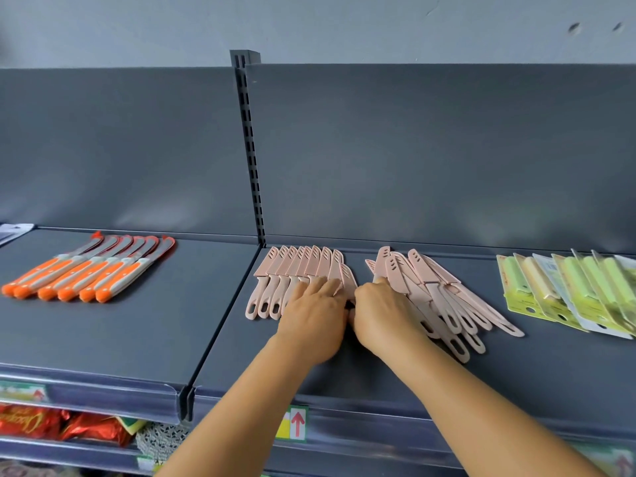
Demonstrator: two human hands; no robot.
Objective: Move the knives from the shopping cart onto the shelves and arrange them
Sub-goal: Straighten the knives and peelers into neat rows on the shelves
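Note:
On the dark grey shelf (344, 370) lies a neat row of pink sheathed knives (296, 270), handles toward me. My left hand (315, 321) rests with straight fingers on the right end of that row, covering several handles. A looser, fanned pile of pink knives (444, 297) lies just to the right. My right hand (382, 315) curls its fingers round knives at the left edge of this pile, beside one pink knife (347, 280) between both hands. The two hands touch at the thumbs.
Orange-handled knives (89, 270) lie in a row on the left shelf section. Green carded knife packs (571, 290) overlap at the far right. A slotted upright post (249, 149) divides the back panels. Red snack bags (62, 425) fill the shelf below.

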